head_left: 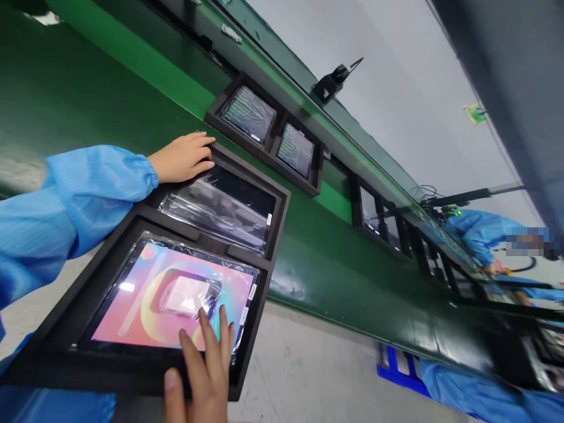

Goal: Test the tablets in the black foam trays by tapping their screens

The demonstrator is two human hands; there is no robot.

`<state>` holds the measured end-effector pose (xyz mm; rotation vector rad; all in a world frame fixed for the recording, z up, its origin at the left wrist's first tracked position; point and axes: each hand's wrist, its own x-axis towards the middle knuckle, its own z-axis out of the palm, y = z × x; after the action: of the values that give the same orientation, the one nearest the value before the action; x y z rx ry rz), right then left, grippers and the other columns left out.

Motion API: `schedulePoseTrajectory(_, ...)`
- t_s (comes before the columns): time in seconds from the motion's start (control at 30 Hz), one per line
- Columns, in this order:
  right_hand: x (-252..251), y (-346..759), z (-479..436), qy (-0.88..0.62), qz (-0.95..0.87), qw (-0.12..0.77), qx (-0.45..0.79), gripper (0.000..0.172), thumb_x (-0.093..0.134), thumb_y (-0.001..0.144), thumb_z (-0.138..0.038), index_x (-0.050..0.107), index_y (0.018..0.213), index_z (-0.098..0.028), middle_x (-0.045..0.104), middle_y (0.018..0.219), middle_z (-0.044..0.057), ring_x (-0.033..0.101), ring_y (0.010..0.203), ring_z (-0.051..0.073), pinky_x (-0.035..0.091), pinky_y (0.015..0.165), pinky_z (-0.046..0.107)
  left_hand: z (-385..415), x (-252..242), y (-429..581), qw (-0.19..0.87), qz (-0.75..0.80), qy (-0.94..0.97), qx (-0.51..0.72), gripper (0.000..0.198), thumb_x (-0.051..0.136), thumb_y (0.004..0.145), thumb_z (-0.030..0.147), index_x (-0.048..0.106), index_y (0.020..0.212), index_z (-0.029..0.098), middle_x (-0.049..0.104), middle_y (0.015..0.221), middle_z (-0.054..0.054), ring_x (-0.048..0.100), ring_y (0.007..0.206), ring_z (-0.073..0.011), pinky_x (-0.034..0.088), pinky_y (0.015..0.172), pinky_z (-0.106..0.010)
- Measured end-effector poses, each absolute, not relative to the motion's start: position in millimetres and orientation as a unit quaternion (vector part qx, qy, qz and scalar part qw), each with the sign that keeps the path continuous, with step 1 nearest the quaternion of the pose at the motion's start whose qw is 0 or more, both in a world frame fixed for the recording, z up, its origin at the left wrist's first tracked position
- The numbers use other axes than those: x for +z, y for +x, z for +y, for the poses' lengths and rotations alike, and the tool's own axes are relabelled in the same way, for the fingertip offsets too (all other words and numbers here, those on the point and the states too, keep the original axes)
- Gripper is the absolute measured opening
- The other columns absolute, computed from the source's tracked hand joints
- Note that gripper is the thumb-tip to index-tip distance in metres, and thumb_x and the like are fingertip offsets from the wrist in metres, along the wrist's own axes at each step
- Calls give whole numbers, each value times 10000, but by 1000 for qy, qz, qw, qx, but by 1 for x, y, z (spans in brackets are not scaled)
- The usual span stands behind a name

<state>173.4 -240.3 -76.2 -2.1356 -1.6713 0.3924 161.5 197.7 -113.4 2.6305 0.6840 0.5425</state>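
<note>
A black foam tray [278,235] lies at the front left, partly on the green bench. Its near compartment holds a tablet [132,305] with a lit, colourful screen, under clear film, and its far compartment a dark film-covered tablet [220,205]. My left hand [183,157], in a blue sleeve, rests on the tray's far left edge, fingers spread. Over the lit tablet's lower right part is my right hand [205,364], its fingers apart and holding nothing; whether the fingertips touch the film I cannot tell.
Beyond my tray, a second black tray [268,154] holds two tablets with green text. More trays [383,226] line the green bench [326,264] to the right. A black device [328,88] stands on the ledge. People in blue work at the right, near a blue stool [400,376].
</note>
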Motion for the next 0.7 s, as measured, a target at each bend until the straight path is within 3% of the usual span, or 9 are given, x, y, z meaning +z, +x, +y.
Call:
schedulePoseTrajectory(0.23, -65, 200, -246, -794, -543, 241, 131, 435, 487, 978, -202, 555, 1400, -284, 512, 1532, 101, 292, 1519, 404, 363, 1122, 735, 193, -107, 159, 216, 261, 916, 217, 608, 284, 944, 573, 700, 1120, 166, 499, 1517, -68, 341, 1490, -310, 246, 1247, -511)
schedulePoseTrajectory(0.4, -67, 209, -248, -826, -498, 247, 95, 402, 496, 987, -182, 584, 1372, -255, 523, 1519, 118, 288, 1523, 395, 358, 1113, 749, 181, -94, 147, 210, 286, 909, 219, 752, 206, 971, 584, 603, 1303, 39, 457, 1540, -141, 329, 1490, -261, 200, 1268, -437)
schedulePoseTrajectory(0.5, -64, 217, -255, -839, -485, 233, 85, 361, 487, 991, -179, 650, 1308, -238, 534, 1513, 113, 289, 1522, 399, 350, 1112, 762, 179, -92, 141, 218, 289, 909, 206, 856, 145, 947, 656, 564, 1328, 14, 416, 1570, -119, 295, 1499, -242, 182, 1259, -412)
schedulePoseTrajectory(0.7, -66, 222, -277, -829, -522, 197, 48, 359, 477, 973, -166, 754, 1180, -263, 637, 1412, 83, 336, 1491, 436, 216, 1144, 813, 178, -93, 138, 226, 301, 899, 224, 903, 130, 948, 720, 598, 1290, 28, 479, 1531, -117, 350, 1471, -242, 240, 1240, -427)
